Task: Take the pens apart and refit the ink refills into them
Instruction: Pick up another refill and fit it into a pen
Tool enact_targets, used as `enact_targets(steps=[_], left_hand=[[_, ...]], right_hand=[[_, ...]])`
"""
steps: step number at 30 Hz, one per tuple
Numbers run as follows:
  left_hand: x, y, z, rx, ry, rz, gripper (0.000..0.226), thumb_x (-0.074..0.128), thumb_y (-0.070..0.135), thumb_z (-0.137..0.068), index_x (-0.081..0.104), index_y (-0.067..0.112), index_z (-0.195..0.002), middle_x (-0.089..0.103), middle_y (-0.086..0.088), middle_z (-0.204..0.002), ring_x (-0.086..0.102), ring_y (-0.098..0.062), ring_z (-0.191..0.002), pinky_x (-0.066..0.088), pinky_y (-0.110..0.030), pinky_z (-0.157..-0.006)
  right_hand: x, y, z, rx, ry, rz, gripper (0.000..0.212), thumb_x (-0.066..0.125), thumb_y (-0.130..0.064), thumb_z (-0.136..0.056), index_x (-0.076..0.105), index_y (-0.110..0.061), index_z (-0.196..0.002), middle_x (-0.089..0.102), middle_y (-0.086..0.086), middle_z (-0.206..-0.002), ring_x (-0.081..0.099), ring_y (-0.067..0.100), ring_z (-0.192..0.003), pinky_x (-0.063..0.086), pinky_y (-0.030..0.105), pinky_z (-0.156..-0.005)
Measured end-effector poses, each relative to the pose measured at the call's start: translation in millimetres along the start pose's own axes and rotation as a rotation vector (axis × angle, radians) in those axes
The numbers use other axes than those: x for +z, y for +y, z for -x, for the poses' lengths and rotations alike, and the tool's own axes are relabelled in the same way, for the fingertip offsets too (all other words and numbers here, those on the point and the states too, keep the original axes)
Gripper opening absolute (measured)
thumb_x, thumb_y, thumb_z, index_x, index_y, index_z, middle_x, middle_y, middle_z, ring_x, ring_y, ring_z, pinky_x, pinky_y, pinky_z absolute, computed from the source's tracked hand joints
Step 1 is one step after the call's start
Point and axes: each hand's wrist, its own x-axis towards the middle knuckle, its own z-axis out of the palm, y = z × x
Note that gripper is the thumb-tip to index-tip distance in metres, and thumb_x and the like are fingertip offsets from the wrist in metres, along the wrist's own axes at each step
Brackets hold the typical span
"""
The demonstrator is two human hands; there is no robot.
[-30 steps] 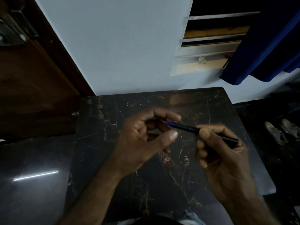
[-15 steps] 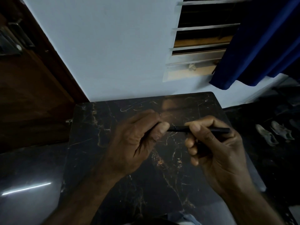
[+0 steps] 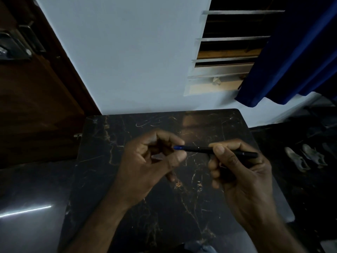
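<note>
A slim black pen (image 3: 200, 149) with a blue end lies level above the dark marble table (image 3: 113, 147). My right hand (image 3: 242, 172) grips its right half between thumb and fingers. My left hand (image 3: 151, 161) is curled at the pen's blue end, thumb and forefinger pinched around that tip. A small pale part shows inside the left palm, too dim to name. The light is low and no loose refill can be made out on the table.
A pale wall and a slatted window (image 3: 224, 57) stand behind the table, with a blue curtain (image 3: 295, 57) at the right. A wooden door (image 3: 32, 99) is at the left. Shoes (image 3: 306, 157) lie on the dark floor to the right.
My left hand has slid slightly off the pen's end, so the blue tip shows again. The right hand keeps its grip, and the view has tilted a little.
</note>
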Motion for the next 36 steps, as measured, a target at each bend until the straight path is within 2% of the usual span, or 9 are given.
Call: enact_targets(steps=[2,6,10,13,16,19,22,28,36], left_hand=[[-2,-2,4,0.008,0.042,-0.047,0.012,0.075,0.027,-0.097,0.075,0.016,-0.091,0.069,-0.002,-0.071,0.067,-0.019,-0.057,0.057,-0.031,-0.045],[-3,-3,5,-0.070,0.190,-0.060,0.047,0.056,0.038,-0.107,0.066,0.022,-0.064,0.056,0.002,-0.051,0.056,-0.019,-0.041,0.045,-0.027,-0.043],[-4,3,7,-0.063,0.033,0.095,0.019,0.071,0.030,-0.097,0.070,0.014,-0.107,0.065,-0.007,-0.080,0.066,-0.019,-0.063,0.055,-0.030,-0.049],[-2,3,11,-0.017,0.044,-0.008,0.005,0.076,0.021,-0.093,0.073,0.018,-0.091,0.066,-0.003,-0.071,0.064,-0.018,-0.054,0.054,-0.028,-0.046],[2,1,13,-0.079,0.147,-0.005,0.036,0.065,0.037,-0.101,0.069,0.015,-0.073,0.059,-0.004,-0.056,0.056,-0.021,-0.043,0.048,-0.027,-0.042],[5,3,15,-0.139,0.076,0.146,0.036,0.059,0.045,-0.101,0.071,0.011,-0.106,0.064,-0.008,-0.071,0.063,-0.020,-0.055,0.052,-0.028,-0.046],[8,4,20,-0.095,-0.002,0.148,0.028,0.071,0.025,-0.097,0.069,0.014,-0.122,0.068,-0.004,-0.084,0.070,-0.018,-0.068,0.058,-0.031,-0.051],[26,13,22,-0.019,0.198,0.030,0.006,0.073,0.022,-0.096,0.077,0.017,-0.096,0.072,-0.005,-0.075,0.069,-0.018,-0.052,0.054,-0.028,-0.044],[46,25,7,-0.100,0.297,-0.125,0.041,0.064,0.040,-0.102,0.063,0.024,-0.064,0.048,0.001,-0.051,0.054,-0.018,-0.043,0.044,-0.027,-0.043]], right_hand=[[4,2,3,0.017,-0.023,-0.009,0.023,0.081,-0.022,-0.083,0.074,-0.002,-0.091,0.066,0.015,-0.067,0.063,0.018,-0.053,0.050,0.025,-0.042],[15,6,9,0.019,-0.054,-0.050,0.024,0.083,-0.023,-0.082,0.076,-0.003,-0.093,0.067,0.016,-0.069,0.063,0.019,-0.055,0.051,0.026,-0.045],[20,8,12,0.029,-0.008,-0.075,0.012,0.074,-0.011,-0.083,0.076,-0.003,-0.091,0.066,0.016,-0.069,0.063,0.019,-0.055,0.051,0.026,-0.044],[20,9,15,0.032,0.001,-0.068,0.010,0.074,-0.011,-0.082,0.077,-0.005,-0.090,0.067,0.016,-0.069,0.063,0.019,-0.056,0.052,0.026,-0.045],[23,12,20,0.038,-0.023,-0.075,0.010,0.074,-0.012,-0.083,0.077,-0.006,-0.090,0.068,0.016,-0.071,0.064,0.019,-0.056,0.052,0.026,-0.045],[23,14,22,0.046,-0.033,-0.097,0.010,0.076,-0.010,-0.085,0.076,-0.003,-0.092,0.068,0.017,-0.071,0.064,0.020,-0.057,0.052,0.027,-0.046],[18,14,20,0.056,-0.031,-0.125,0.011,0.076,-0.009,-0.087,0.074,0.000,-0.094,0.066,0.016,-0.071,0.063,0.020,-0.057,0.052,0.027,-0.046],[11,7,15,0.054,-0.081,-0.156,0.010,0.077,-0.006,-0.087,0.077,-0.003,-0.097,0.068,0.018,-0.074,0.064,0.020,-0.060,0.052,0.027,-0.047],[-2,-3,8,-0.015,-0.175,-0.162,0.013,0.077,-0.004,-0.087,0.078,-0.004,-0.100,0.069,0.021,-0.078,0.065,0.025,-0.065,0.054,0.030,-0.049]])
